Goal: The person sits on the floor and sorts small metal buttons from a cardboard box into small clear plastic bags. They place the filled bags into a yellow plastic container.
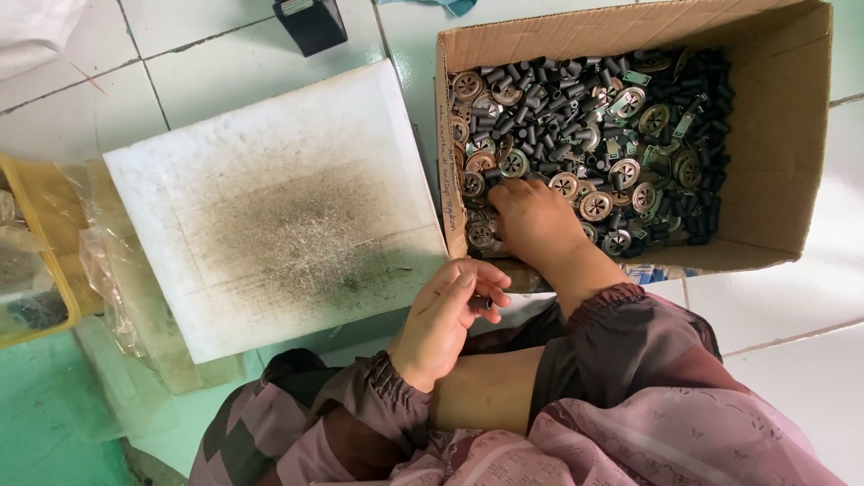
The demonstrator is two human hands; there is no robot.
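Note:
An open cardboard box on the tiled floor holds several round metal discs and many small black cylinders. My right hand reaches into the box's near left corner, its fingers down among the discs and cylinders; whether it grips one I cannot tell. My left hand rests near my knee just outside the box, fingers curled around a small black cylinder. A white board, stained dark grey in its middle, lies flat to the left of the box.
A yellow tray with clear plastic wrap sits at the left edge. A black object stands at the top beyond the board. My patterned purple sleeves and lap fill the bottom.

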